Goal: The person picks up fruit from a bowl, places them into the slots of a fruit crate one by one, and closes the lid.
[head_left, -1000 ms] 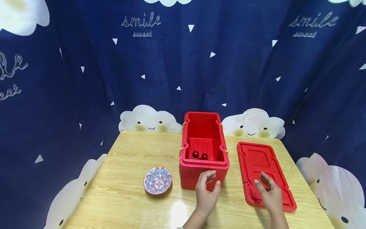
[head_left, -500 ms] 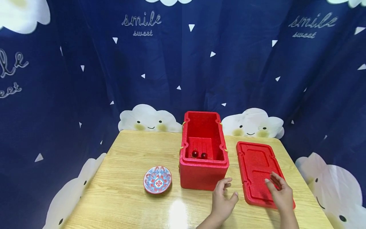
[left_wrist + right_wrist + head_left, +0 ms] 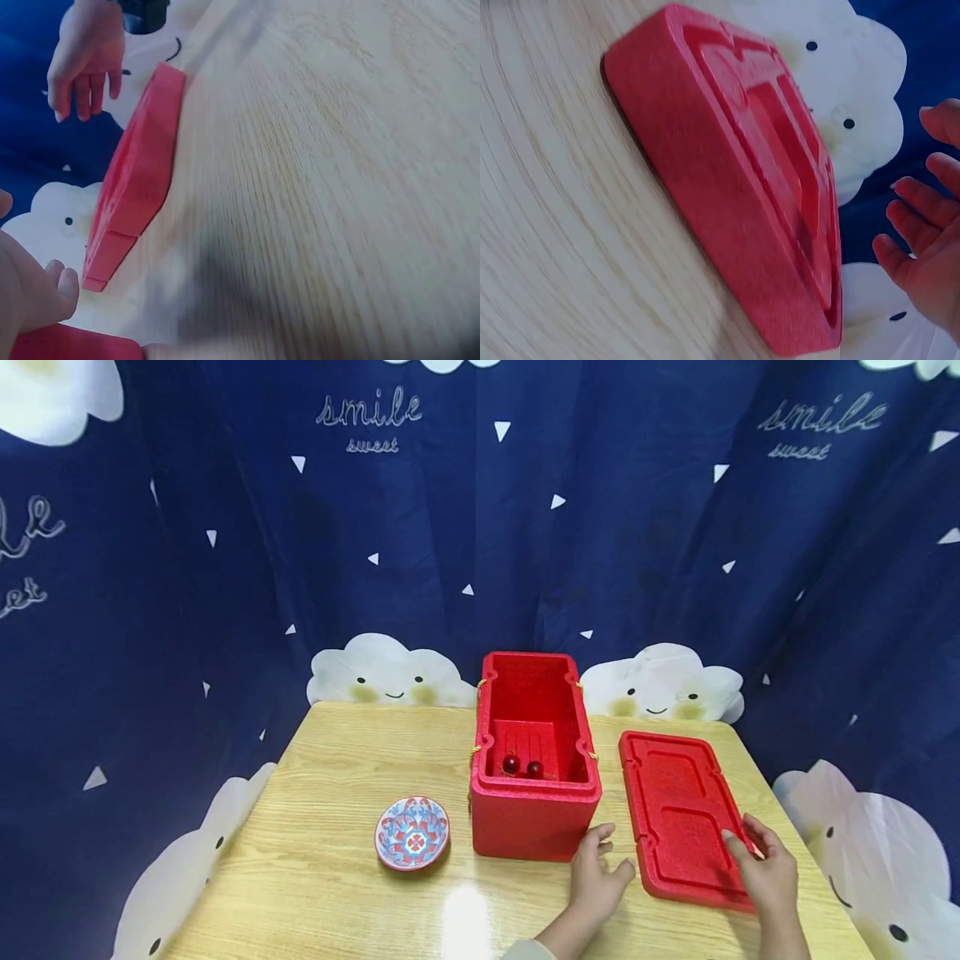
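A tall red foam box (image 3: 534, 818) stands open-topped in the head view, with two dark red cherries (image 3: 511, 764) on its floor. To its right a red foam lid (image 3: 678, 777) lies flat, recessed side up. My left hand (image 3: 596, 881) is by the box's front right corner, thumb and fingers apart; whether a fingertip touches the box I cannot tell. Over the lid's near right edge hovers my right hand (image 3: 772, 872), fingers loosely bent and holding nothing. The right wrist view shows this hand (image 3: 930, 240) apart from the lid (image 3: 697, 165).
A small bowl (image 3: 412, 833) with a blue, red and white pattern sits left of the box. Everything stands on a light wooden table (image 3: 360, 752). Behind it hangs a dark blue curtain (image 3: 420, 610) with clouds and white triangles. Yellow cord (image 3: 476, 750) shows along the box's sides.
Both hands have moved right. The left went from before the box's front to its right corner, the right from above the lid to its right edge. Box, lid and bowl stayed put.
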Demonstrator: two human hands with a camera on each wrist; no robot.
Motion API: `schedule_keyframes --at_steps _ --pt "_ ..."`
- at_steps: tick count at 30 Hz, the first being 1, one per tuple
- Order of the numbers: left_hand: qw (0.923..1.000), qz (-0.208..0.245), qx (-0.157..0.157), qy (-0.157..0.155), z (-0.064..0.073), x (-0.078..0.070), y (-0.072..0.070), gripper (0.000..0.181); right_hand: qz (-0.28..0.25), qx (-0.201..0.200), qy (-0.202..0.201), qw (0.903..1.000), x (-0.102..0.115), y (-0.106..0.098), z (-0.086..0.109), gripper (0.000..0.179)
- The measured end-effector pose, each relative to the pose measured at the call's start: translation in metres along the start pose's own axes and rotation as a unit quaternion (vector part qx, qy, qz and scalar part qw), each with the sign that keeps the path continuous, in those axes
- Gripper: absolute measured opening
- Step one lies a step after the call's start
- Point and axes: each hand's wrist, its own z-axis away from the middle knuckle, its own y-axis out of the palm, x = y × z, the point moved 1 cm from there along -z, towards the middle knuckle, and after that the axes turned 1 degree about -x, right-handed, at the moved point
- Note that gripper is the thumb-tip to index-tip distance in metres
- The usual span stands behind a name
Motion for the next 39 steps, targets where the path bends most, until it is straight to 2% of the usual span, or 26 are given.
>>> schedule_keyframes --at_steps 4,9,13,18,19,22,25,27,34,39 --pt "0.9994 -0.008 0.013 -0.030 -0.006 0.007 0.006 0.047 0.025 -0.015 0.025 0.9993 -0.022 -0.007 -0.009 0.056" --pt "0.9971 -0.045 0.030 -0.053 -0.011 0.016 0.012 0.046 0.001 -0.005 0.067 0.9978 -0.037 -0.015 -0.013 0.057" --pt "0.9939 -0.059 0.052 -0.077 -0.009 0.022 0.017 0.047 -0.040 -0.016 0.112 0.9928 -0.034 -0.020 -0.008 0.058" --pt "0.9897 -0.057 0.078 -0.106 -0.004 0.030 0.022 0.048 -0.066 -0.025 0.135 0.9883 -0.014 -0.026 0.004 0.059" --pt "0.9887 -0.057 0.084 -0.111 -0.003 0.032 0.023 0.049 -0.075 -0.026 0.150 0.9855 -0.009 -0.027 0.006 0.059" --pt "0.9854 -0.055 0.102 -0.124 0.000 0.038 0.024 0.052 -0.071 -0.020 0.178 0.9812 -0.002 -0.027 0.011 0.061" --pt "0.9823 -0.051 0.115 -0.138 0.001 0.042 0.024 0.054 -0.042 -0.006 0.207 0.9774 -0.001 -0.026 0.013 0.065" --pt "0.9806 -0.043 0.124 -0.146 0.002 0.042 0.024 0.055 -0.021 0.006 0.206 0.9783 -0.002 -0.026 0.014 0.066" --pt "0.9687 -0.003 0.169 -0.182 0.001 0.037 0.025 0.061 -0.005 0.034 0.205 0.9781 -0.003 -0.021 0.016 0.066" --pt "0.9639 0.021 0.189 -0.187 0.002 0.036 0.026 0.064 0.009 0.037 0.204 0.9783 -0.003 -0.019 0.016 0.065"
